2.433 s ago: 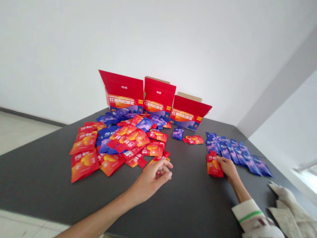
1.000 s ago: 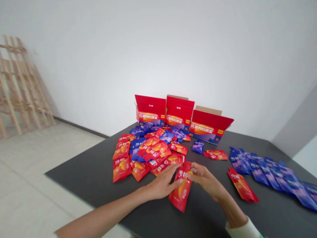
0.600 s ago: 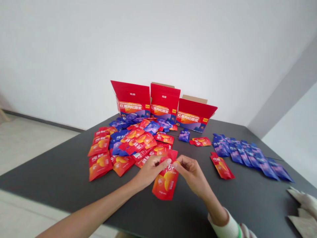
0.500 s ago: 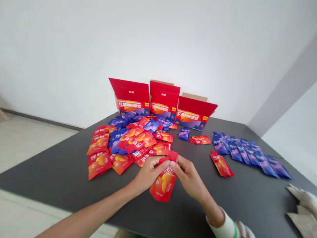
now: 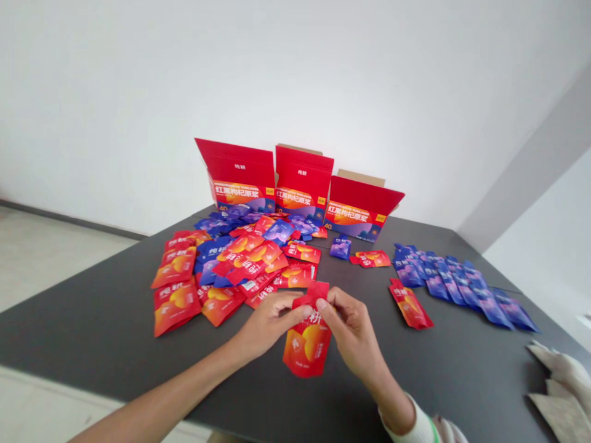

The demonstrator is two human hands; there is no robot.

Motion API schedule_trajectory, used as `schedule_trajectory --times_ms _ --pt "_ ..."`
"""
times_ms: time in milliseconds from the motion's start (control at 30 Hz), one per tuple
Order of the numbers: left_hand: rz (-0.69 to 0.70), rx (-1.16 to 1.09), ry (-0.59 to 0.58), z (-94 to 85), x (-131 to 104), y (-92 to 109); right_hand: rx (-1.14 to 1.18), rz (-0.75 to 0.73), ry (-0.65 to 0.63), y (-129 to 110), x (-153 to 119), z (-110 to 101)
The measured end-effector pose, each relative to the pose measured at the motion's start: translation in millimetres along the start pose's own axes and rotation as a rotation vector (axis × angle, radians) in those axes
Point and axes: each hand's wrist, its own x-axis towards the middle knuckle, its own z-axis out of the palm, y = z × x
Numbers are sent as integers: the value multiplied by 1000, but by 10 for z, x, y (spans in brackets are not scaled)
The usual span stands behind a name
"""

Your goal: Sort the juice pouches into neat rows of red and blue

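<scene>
Between my two hands, above the near part of the table, hangs a red pouch [image 5: 306,351] with orange fruit printed on it. My left hand [image 5: 272,323] pinches its upper left edge, thumb on the front. On the other side my right hand [image 5: 353,329] grips the upper right edge, its thumb also on the front face. The fingers behind the pouch are hidden. Just beyond my hands lies a heap of red pouches [image 5: 175,303] and blue pouches [image 5: 279,232]. A single red pouch [image 5: 410,304] lies flat to the right of my right hand.
Three open red cartons [image 5: 244,191] stand in a row at the back of the dark table [image 5: 115,307], near the wall. Blue pouches [image 5: 443,280] lie overlapped in a row on the right. A greyish cloth-like thing [image 5: 561,394] is at the right edge.
The held pouch now hangs more upright, and more of its printed front shows between my thumbs. My view has shifted slightly. Both hands keep their hold.
</scene>
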Motion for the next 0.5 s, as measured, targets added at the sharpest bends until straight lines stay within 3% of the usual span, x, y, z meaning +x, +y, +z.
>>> schedule_trajectory --times_ms 133,300,500 --pt "-39 -58 -54 31 2 18 62 22 -17 38 2 11" --pt "-24 -31 62 56 -25 4 175 59 -79 16 16 44" --pt "14 74 113 54 -34 24 312 86 46 -1 4 60"
